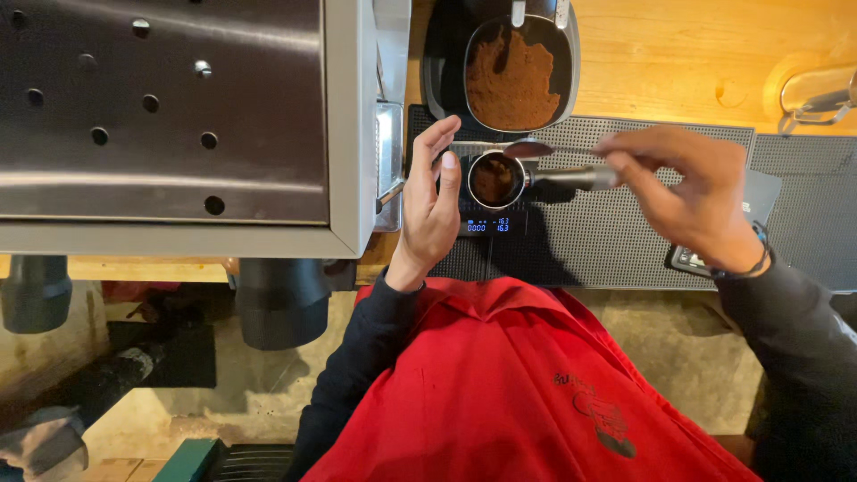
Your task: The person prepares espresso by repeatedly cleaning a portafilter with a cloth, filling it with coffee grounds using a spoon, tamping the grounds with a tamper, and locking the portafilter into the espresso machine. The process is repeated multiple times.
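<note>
A portafilter (496, 179) with ground coffee in its basket rests on a small black scale (491, 223) with a lit blue display. My left hand (430, 201) stands open, fingers apart, just left of the basket and touching nothing I can make out. My right hand (692, 192) pinches the handle of a metal spoon (536, 150), whose bowl hovers over the basket's far rim. Behind it sits a dark container (513, 76) of brown ground coffee.
A steel espresso machine (178, 116) fills the left, its edge close to my left hand. A grey rubber mat (616, 241) covers the wooden counter (678, 54). A clear vessel (817, 94) stands far right. My red apron (509, 384) is below.
</note>
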